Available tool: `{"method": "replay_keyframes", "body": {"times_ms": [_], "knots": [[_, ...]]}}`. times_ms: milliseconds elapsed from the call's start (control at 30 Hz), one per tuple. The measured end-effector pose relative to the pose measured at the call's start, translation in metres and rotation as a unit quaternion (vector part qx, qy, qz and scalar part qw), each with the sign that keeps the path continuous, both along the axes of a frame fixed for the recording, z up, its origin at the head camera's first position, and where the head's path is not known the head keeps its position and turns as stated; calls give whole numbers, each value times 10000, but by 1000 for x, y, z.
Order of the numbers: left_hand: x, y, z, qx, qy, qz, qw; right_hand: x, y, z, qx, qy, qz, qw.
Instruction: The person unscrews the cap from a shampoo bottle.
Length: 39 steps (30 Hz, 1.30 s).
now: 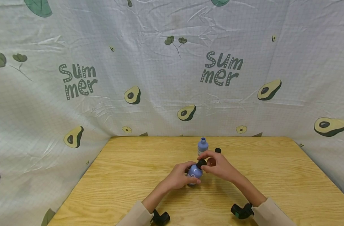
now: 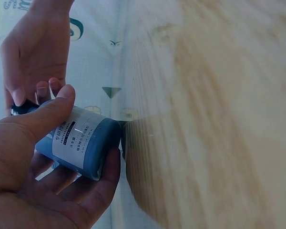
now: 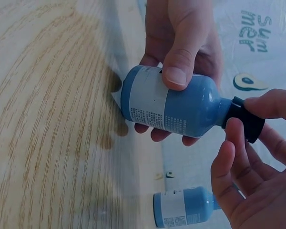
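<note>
A blue bottle [image 1: 195,171] with a white label is gripped round its body by my left hand [image 1: 178,176], tilted a little above the table. At its neck, my right hand [image 1: 219,165] pinches the black cap [image 3: 244,119] between thumb and fingers. The right wrist view shows the cap sitting at the neck, slightly askew. Behind the hands, a second blue bottle [image 1: 203,147] stands upright with its mouth uncapped. Beside it, partly hidden by the right hand, is another black cap [image 1: 218,150].
The wooden table [image 1: 138,157] reaches back to a white curtain [image 1: 157,69] printed with avocados and lettering. A black wrist camera [image 1: 241,211] is strapped below the right hand, and another camera [image 1: 161,217] below the left.
</note>
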<state>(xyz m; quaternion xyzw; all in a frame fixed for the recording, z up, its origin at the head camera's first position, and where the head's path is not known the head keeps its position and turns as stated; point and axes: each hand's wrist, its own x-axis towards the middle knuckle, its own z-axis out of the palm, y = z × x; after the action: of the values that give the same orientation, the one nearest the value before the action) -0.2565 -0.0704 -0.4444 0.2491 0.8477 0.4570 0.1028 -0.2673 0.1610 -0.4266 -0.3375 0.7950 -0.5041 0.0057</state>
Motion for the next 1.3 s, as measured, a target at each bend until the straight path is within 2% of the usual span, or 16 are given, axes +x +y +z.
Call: {"method": "replay_keyframes", "body": {"times_ms": [167, 533, 1033, 1300], "knots": [[0, 0, 0, -1, 3, 7, 10000, 0, -2, 0, -18, -77, 74, 9999], [1, 2, -3, -20, 37, 10, 10000, 1, 0, -3, 248, -102, -297, 9992], [4, 3, -3, -11, 20, 84, 10000, 3, 1, 0, -8, -70, 248, 9997], [6, 4, -2, -15, 54, 78, 10000, 3, 1, -3, 216, -152, -195, 9995]]}}
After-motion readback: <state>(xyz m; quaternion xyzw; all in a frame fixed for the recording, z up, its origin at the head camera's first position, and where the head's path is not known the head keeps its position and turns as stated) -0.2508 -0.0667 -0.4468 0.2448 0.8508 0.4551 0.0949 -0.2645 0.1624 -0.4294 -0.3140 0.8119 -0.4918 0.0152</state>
